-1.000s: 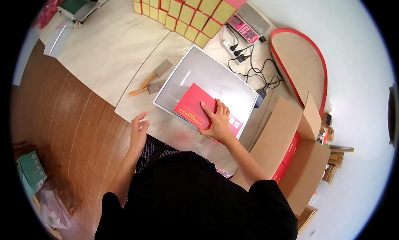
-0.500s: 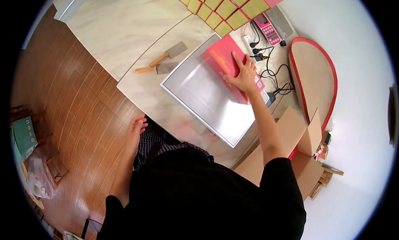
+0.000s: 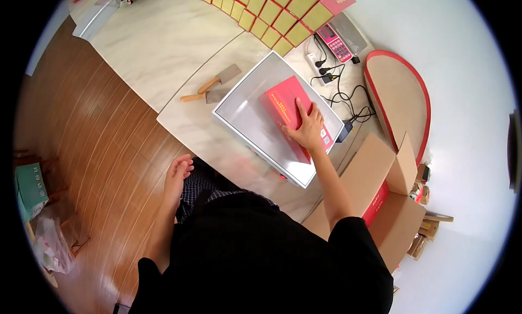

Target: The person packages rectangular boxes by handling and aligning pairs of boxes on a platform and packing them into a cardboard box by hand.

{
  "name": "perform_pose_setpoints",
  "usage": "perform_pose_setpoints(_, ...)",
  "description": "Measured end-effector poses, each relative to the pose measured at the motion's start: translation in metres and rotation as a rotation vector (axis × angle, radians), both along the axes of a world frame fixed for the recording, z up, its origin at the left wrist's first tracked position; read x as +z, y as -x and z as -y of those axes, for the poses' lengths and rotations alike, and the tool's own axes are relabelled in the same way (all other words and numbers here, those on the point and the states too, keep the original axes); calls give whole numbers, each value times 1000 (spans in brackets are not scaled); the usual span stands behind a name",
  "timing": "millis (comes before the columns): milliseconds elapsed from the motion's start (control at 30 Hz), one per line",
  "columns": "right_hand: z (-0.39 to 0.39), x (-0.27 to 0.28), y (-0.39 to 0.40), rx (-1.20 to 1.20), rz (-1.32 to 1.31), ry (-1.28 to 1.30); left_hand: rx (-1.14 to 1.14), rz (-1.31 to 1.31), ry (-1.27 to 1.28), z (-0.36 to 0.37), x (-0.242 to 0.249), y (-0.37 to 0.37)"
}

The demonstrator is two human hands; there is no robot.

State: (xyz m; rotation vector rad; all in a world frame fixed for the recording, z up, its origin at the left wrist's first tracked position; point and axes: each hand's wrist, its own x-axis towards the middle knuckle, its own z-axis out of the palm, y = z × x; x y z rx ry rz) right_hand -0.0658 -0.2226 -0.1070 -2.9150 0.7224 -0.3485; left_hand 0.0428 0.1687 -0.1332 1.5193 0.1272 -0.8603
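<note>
My right hand (image 3: 308, 126) is spanned across a red gift box (image 3: 286, 101) with gold lettering, thumb on one side and fingers on the other. The box rests on, or is held close over, a flat, shiny metal plate (image 3: 250, 104) with a white frame; I cannot tell which. Down at my left side, beyond the table edge, my left hand (image 3: 178, 168) hangs with loosely bent fingers and nothing in it. Two wooden-handled scrapers, one upper (image 3: 219, 78) and one lower (image 3: 206, 97), lie left of the plate.
Stacked gold-sided red boxes (image 3: 270, 12) stand at the back. A pink calculator-like device (image 3: 335, 43), a power strip (image 3: 319, 69) and tangled black cables (image 3: 348, 99) are at the right. An open carton (image 3: 359, 175) with a red box inside stands near my right elbow, beside a red-rimmed board (image 3: 399, 96).
My right hand has brought the red box closer to me, from the plate's far right side towards its middle. My left hand stays at my side. The view has shifted slightly.
</note>
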Motion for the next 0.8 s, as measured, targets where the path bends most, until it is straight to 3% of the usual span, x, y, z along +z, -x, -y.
perform_pose_setpoints(267, -77, 7, 52, -155, 15, -110, -95, 32, 87, 15, 0, -19)
perform_pose_setpoints(400, -107, 17, 83, -114, -72, -218, -147, 42, 126, 30, 2, -31)
perform_pose_setpoints(467, -111, 23, 94, -195, 70, -463, -174, 43, 138, 39, 5, -38)
perform_pose_setpoints(500, -109, 26, 94, -169, 282, -674, -200, 41, 139, 43, 7, -40)
perform_pose_setpoints(533, -112, 37, 107, -416, 364, -1184, -233, 36, 138, 49, 10, -42)
perform_pose_setpoints(633, -100, 52, 121, -441, 1122, -1906, -319, 3, 168, 71, 21, -42)
perform_pose_setpoints(667, -101, 77, 107, -290, 1236, -1967, -362, 12, 194, 80, 25, -41)
perform_pose_setpoints(700, -89, 64, 111, -387, 1256, -1673, -404, 22, 223, 92, 29, -39)
perform_pose_setpoints(767, -82, 50, 127, -504, 1292, -1345, -497, 22, 269, 111, 40, -31)
perform_pose_setpoints(800, -91, 70, 119, -407, 1342, -1597, -535, 21, 303, 120, 47, -26)
